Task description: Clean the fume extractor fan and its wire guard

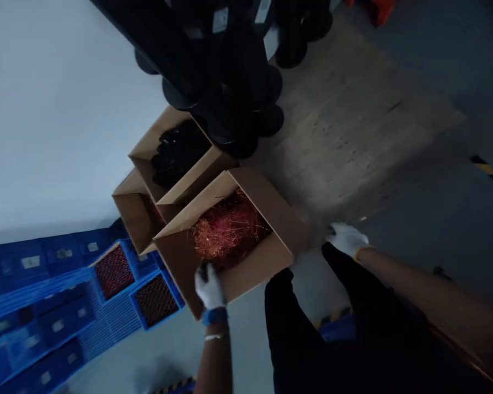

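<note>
An open cardboard box (271, 210) holds a tangle of red and orange wire-like strands (228, 230). My left hand (209, 287), in a white glove, is closed on the box's near wall. My right hand (347, 238), also gloved, sits just beside the box's right corner. Motion blur hides its fingers and whether it touches the box. My dark trouser legs (299, 334) fill the bottom of the view.
Two more open cardboard boxes stand behind it, one with black parts (176, 153), one mostly hidden (133, 210). Blue crates (115, 271) with dark red parts lie at the left. Black spools (234, 82) are stacked beyond. Yellow-black floor tape (491, 171) runs at the right.
</note>
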`<state>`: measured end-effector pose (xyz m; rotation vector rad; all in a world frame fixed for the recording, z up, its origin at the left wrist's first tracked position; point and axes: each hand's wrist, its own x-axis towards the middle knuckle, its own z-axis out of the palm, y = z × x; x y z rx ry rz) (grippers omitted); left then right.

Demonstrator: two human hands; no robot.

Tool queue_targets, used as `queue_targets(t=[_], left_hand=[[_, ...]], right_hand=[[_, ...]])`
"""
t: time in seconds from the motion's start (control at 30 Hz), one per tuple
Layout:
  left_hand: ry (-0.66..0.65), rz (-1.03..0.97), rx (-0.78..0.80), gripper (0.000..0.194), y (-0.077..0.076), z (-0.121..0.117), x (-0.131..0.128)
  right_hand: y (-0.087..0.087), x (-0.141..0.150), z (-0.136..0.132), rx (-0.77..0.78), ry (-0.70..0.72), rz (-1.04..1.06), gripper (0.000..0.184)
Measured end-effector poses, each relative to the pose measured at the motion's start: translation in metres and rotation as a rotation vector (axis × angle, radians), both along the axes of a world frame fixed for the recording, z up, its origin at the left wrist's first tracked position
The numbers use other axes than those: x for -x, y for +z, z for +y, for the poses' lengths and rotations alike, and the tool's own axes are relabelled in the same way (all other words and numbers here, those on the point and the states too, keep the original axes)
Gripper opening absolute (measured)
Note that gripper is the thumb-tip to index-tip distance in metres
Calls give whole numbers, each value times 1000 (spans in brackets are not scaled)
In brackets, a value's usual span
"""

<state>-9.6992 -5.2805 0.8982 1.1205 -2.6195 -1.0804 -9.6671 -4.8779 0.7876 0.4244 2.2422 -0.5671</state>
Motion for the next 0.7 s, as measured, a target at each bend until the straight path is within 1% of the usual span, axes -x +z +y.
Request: queue_targets(t=[0.07,0.1,0.13,0.17,0.2,0.23,0.27,0.3,0.33,0.37,0.4,0.47,0.53,0.6,0.7], left_hand=[[-45,-114,-153,63,-53,71,-19],[-110,-210,-227,76,-78,104,-26],[-132,-315,-233,91,-102,134,-30],[-123,-439,-201,107,-123,159,-33],[-112,-567,-170,119,-141,178,-33],[-117,-628,-170,119,-157,191,-32],[-120,-650,-187,107,-169,200,-31],[-123,-639,-212,88,-179,204,-31],[-129,-605,-231,69,-186,206,-32],[-123,-577,-240,55,-191,205,-33],[-107,-563,-242,49,-195,204,-36],[-62,-559,-253,49,-198,201,-42],[-42,-593,-294,53,-199,200,-49],[-16,-656,-327,57,-201,199,-55],[21,-723,-374,59,-203,200,-62]], right_hand=[[-52,10,32,-54,-28,-80,47],[-77,19,42,-71,-31,-104,47],[-102,31,48,-84,-29,-119,47],[-126,46,51,-93,-24,-124,47],[-148,62,51,-98,-16,-121,47],[-171,81,49,-102,-7,-110,47],[-192,101,45,-105,2,-95,47],[-212,122,39,-107,11,-76,48],[-231,143,32,-112,19,-56,49],[-249,163,23,-118,25,-38,50],[-264,182,14,-125,30,-18,51],[-291,218,-6,-150,37,16,52],[-310,247,-23,-176,38,45,49],[-323,271,-36,-208,29,72,46],[-334,295,-47,-233,34,114,46]])
